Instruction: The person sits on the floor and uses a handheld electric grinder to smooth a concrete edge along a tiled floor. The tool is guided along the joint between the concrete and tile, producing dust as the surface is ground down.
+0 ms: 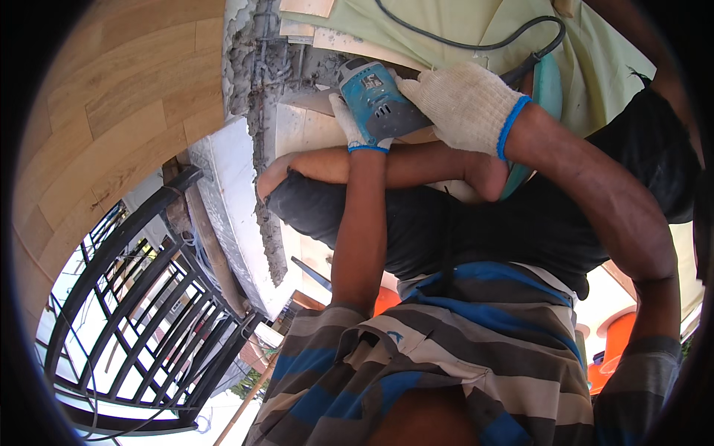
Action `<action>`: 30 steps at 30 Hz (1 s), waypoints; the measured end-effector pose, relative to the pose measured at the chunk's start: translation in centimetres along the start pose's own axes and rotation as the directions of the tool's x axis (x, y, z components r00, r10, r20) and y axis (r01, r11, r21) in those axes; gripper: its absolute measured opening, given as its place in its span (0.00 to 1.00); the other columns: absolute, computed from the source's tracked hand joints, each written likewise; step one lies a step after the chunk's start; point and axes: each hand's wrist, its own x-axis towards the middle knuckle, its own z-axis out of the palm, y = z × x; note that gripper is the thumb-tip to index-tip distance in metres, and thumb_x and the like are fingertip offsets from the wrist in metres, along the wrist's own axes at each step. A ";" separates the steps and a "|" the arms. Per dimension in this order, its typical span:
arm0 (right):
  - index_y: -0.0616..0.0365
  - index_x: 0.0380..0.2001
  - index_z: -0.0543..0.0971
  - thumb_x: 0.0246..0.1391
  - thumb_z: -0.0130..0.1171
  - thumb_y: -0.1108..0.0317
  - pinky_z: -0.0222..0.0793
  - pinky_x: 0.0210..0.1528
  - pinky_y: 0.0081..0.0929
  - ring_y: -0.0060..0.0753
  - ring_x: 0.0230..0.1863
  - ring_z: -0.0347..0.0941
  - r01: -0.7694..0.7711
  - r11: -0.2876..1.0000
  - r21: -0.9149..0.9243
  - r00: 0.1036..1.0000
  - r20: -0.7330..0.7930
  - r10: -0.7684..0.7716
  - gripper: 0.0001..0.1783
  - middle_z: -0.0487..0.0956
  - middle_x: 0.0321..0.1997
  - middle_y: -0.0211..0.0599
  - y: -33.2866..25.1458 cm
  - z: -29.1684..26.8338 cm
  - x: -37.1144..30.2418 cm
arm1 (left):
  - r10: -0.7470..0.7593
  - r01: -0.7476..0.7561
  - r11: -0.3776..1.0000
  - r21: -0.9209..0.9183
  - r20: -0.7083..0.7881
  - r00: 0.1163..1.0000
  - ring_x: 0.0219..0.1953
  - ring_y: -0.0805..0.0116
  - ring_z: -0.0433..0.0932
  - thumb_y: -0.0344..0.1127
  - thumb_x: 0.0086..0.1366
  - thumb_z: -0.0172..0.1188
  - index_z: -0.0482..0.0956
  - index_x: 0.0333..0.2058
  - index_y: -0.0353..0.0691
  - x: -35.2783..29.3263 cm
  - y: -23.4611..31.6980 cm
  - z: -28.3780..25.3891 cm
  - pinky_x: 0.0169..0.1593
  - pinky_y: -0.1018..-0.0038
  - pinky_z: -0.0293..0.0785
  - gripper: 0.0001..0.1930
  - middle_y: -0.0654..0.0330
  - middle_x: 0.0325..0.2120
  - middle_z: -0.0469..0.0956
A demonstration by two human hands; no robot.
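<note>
A corded power tool (375, 97) with a teal and dark grey body is held across my bent leg; its working end is not clearly visible. My right hand (468, 104), in a cream knit glove with a blue cuff, is closed round the tool's rear part. Under the body, my left hand (349, 123) in a matching glove supports it, its fingers mostly hidden. Just beyond the tool is a strip of broken concrete (260, 89) with exposed metal bars.
A black cable (476, 46) loops over a pale green sheet (595, 82). Wood-look tiles (134, 97) cover the surface at left. A white slab edge (238, 193) borders the broken strip, and a black metal railing (141, 327) stands lower left. Orange objects (617, 342) lie at right.
</note>
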 end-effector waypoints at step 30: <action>0.63 0.63 0.81 0.59 0.72 0.68 0.86 0.54 0.53 0.59 0.52 0.90 0.008 1.000 -0.009 0.998 0.061 -0.007 0.29 0.89 0.49 0.54 0.7 0.1 0.2 | -0.083 0.350 0.299 -0.888 0.341 0.936 0.77 0.31 0.72 0.84 0.79 0.31 0.66 0.82 0.38 -1.0 0.9 0.6 0.80 0.34 0.67 0.57 0.35 0.78 0.70</action>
